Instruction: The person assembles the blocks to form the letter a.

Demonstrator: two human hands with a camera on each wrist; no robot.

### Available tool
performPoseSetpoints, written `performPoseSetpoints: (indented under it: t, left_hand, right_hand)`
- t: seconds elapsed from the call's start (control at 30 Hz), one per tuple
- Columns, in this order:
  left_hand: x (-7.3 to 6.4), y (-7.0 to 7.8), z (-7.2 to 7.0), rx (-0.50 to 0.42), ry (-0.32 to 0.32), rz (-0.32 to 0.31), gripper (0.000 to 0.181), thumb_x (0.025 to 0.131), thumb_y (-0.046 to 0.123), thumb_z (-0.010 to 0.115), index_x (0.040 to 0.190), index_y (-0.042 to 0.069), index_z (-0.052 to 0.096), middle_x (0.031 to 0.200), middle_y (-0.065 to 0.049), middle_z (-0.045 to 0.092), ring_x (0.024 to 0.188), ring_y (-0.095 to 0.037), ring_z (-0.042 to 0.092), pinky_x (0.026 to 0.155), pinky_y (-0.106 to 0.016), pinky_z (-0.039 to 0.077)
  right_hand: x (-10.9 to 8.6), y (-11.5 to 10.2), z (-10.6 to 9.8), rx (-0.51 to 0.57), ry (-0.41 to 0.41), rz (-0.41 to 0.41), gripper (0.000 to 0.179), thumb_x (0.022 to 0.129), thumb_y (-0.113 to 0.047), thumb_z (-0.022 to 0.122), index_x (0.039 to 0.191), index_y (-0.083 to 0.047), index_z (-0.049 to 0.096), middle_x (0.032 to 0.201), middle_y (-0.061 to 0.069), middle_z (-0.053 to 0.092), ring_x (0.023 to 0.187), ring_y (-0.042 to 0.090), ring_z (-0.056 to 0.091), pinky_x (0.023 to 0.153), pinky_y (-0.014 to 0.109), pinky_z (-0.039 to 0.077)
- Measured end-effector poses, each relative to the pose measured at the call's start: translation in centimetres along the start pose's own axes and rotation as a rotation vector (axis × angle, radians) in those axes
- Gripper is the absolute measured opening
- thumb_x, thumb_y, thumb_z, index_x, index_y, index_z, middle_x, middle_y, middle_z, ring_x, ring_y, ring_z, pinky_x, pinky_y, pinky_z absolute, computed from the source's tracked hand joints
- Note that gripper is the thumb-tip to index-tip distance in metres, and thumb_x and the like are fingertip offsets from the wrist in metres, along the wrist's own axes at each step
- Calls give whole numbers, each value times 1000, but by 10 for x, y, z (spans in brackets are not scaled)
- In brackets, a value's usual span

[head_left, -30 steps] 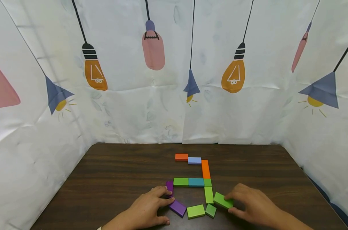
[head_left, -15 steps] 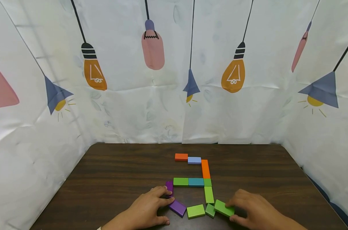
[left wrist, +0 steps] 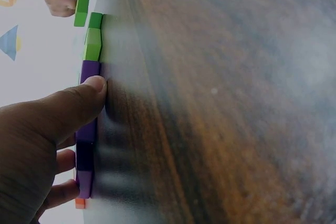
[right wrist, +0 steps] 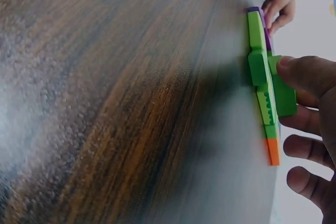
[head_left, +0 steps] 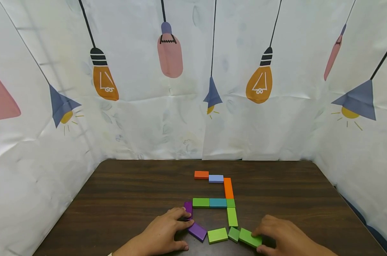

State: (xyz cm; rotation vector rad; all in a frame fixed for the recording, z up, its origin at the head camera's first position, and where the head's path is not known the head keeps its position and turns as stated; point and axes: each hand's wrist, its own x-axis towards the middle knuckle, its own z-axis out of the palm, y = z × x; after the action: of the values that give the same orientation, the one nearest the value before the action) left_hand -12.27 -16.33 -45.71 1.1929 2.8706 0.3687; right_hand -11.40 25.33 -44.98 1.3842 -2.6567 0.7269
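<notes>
My right hand (head_left: 278,233) pinches a bright green block (head_left: 250,238) between thumb and fingers. In the right wrist view the held block (right wrist: 284,94) sits higher than the row of blocks behind it. Beside it in the head view are a small darker green block (head_left: 234,234) and a light green block (head_left: 217,235). My left hand (head_left: 166,229) rests at two purple blocks, its fingertips touching the upright one (head_left: 188,209) and the slanted one (head_left: 197,232). The left wrist view shows its thumb near the tabletop beside the purple blocks.
A light green block (head_left: 232,217), small green block (head_left: 231,203), teal block (head_left: 217,203) and green block (head_left: 201,203) continue the outline. Farther back lie an orange block (head_left: 228,188), a light blue block (head_left: 216,179) and a red-orange block (head_left: 201,175) on the dark wooden table (head_left: 132,188).
My right hand has moved toward the table's near side with the green block, from beside the light green upright block to beside the small darker green one. The left hand has stayed put.
</notes>
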Motion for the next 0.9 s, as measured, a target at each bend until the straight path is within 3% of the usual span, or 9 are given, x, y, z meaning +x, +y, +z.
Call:
performPoseSetpoints:
  t: [0.27,0.5,0.9]
  left_hand:
    - [0,0,0,-8,-7,-7,66,86,59,76,139,22,67,141,4,56,133,-25,50,86,-45,57]
    - [0,1,-1,-4,-5,-7,66,86,59,76,139,23,67,141,4,56,134,-25,50,85,-44,57]
    - [1,1,-2,-19,-42,-31,66,86,60,75,141,24,65,143,5,54,135,-25,49,86,-48,57]
  right_hand:
    - [2,4,5,32,-61,-11,22,94,-41,75,111,-27,74,101,-22,58,84,-5,51,64,17,47]
    - [3,4,7,60,-123,30,25,92,-43,76,111,-27,75,101,-24,59,85,-6,52,64,18,47]
    - [5,4,8,23,-145,69,27,90,-45,78,111,-28,74,100,-25,56,83,-5,49,63,20,47]
